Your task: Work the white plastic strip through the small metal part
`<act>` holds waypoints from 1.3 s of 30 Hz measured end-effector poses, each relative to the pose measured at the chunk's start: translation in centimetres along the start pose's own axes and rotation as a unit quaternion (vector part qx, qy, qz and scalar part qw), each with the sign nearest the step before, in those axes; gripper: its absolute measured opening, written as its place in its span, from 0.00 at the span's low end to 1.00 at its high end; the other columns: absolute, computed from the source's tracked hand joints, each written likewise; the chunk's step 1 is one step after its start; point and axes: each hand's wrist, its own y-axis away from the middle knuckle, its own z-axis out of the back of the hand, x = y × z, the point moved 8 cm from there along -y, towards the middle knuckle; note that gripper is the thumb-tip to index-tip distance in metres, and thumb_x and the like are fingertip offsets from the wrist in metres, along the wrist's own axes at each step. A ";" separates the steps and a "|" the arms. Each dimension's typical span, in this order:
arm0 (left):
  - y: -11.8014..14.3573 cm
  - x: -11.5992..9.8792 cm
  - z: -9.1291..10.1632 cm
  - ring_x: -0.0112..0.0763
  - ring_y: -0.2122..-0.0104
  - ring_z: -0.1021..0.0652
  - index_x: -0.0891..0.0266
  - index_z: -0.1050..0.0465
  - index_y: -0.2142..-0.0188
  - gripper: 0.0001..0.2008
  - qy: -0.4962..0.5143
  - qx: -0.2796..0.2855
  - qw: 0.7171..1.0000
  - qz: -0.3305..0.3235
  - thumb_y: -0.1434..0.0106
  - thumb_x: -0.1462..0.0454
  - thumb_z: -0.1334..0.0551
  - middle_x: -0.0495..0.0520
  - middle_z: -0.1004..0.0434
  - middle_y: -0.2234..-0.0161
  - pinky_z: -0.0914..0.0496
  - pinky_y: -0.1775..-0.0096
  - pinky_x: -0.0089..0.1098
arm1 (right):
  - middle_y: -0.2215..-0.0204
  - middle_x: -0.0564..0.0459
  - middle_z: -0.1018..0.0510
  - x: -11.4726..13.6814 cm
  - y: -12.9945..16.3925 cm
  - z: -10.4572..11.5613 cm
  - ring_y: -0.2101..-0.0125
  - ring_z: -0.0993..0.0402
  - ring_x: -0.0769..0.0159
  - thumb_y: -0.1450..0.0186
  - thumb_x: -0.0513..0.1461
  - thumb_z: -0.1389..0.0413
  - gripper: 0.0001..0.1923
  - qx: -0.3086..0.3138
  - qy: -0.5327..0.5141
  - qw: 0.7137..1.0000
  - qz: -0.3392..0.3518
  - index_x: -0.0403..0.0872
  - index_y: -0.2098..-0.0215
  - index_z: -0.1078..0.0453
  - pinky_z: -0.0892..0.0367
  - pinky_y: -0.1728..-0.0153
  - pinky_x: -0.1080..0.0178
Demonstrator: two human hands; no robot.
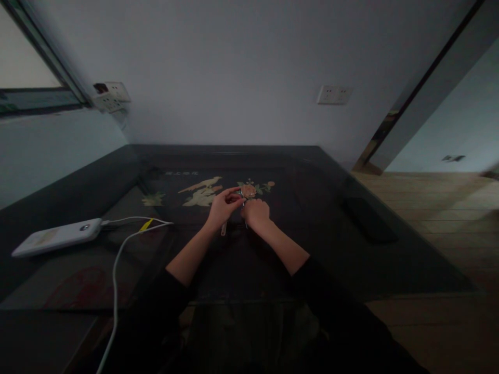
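Note:
My left hand [222,209] is over the dark table, thumb and forefinger curved around a small thin shiny item [242,194] whose kind I cannot make out. Close beside it, my right hand [257,212] is curled into a fist around something mostly hidden; a thin pale edge shows under its fingers. Below my left palm a small light strip [223,229] with a hole-like end sticks out. Whether it joins the shiny item is hidden. Both hands work over a flower picture [268,186] in the tabletop.
A white power bank [58,236] lies at the left, its white cable [115,280] with a yellow tag [146,225] running off the front edge. At the right rests a dark flat phone-like object [368,221]. Wall sockets [334,95] sit above the glossy tabletop [312,249].

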 end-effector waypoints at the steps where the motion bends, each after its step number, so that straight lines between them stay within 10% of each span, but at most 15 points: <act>1: 0.0 -0.1 0.0 0.31 0.65 0.21 0.67 0.27 0.52 0.24 0.001 -0.001 1.000 -0.002 0.49 0.63 0.30 0.52 0.20 0.68 0.29 0.56 0.33 | 0.57 0.34 0.19 -0.5 0.1 0.7 0.54 0.23 0.49 0.32 0.40 0.49 0.16 -0.010 -0.020 1.000 -0.007 0.38 0.56 0.23 0.32 0.59 0.57; 7: 0.2 -0.3 -0.2 0.31 0.66 0.21 0.66 0.25 0.52 0.24 0.012 -0.003 1.000 0.000 0.50 0.62 0.29 0.52 0.20 0.68 0.29 0.56 0.34 | 0.71 0.45 0.19 -5.8 1.4 4.1 0.68 0.21 0.57 0.35 0.44 0.44 0.12 -0.072 -0.262 0.962 -0.012 0.46 0.72 0.31 0.32 0.70 0.63; 12: 1.4 -0.3 -2.3 0.31 0.66 0.22 0.64 0.24 0.52 0.25 0.042 0.056 0.997 0.027 0.50 0.60 0.28 0.51 0.20 0.68 0.29 0.56 0.34 | 0.79 0.54 0.22 -7.2 3.8 1.8 0.84 0.28 0.68 0.36 0.49 0.44 0.15 0.071 -0.619 0.781 0.035 0.48 0.62 0.39 0.38 0.82 0.68; 17: 2.8 -1.5 -4.3 0.30 0.67 0.23 0.63 0.24 0.52 0.25 0.020 0.111 0.994 0.001 0.50 0.61 0.28 0.51 0.23 0.69 0.29 0.58 0.33 | 0.80 0.62 0.29 -7.7 4.6 1.5 0.85 0.38 0.76 0.46 0.46 0.34 0.21 0.025 -0.712 0.701 0.024 0.48 0.62 0.37 0.47 0.84 0.70; 23: 3.4 -3.0 -4.8 0.32 0.66 0.24 0.61 0.24 0.51 0.23 -0.050 0.122 0.988 -0.074 0.47 0.62 0.30 0.51 0.25 0.68 0.29 0.56 0.35 | 0.84 0.62 0.35 -7.0 4.8 0.9 0.87 0.51 0.79 0.46 0.54 0.35 0.22 0.046 -0.703 0.710 0.005 0.45 0.70 0.32 0.60 0.86 0.69; 39: 4.2 -4.2 -5.3 0.29 0.67 0.23 0.64 0.27 0.50 0.20 -0.183 0.145 0.936 -0.264 0.41 0.62 0.32 0.53 0.23 0.66 0.26 0.61 0.33 | 0.81 0.59 0.32 -6.6 5.1 0.7 0.85 0.49 0.79 0.44 0.52 0.36 0.19 0.068 -0.670 0.739 0.027 0.44 0.73 0.30 0.58 0.85 0.68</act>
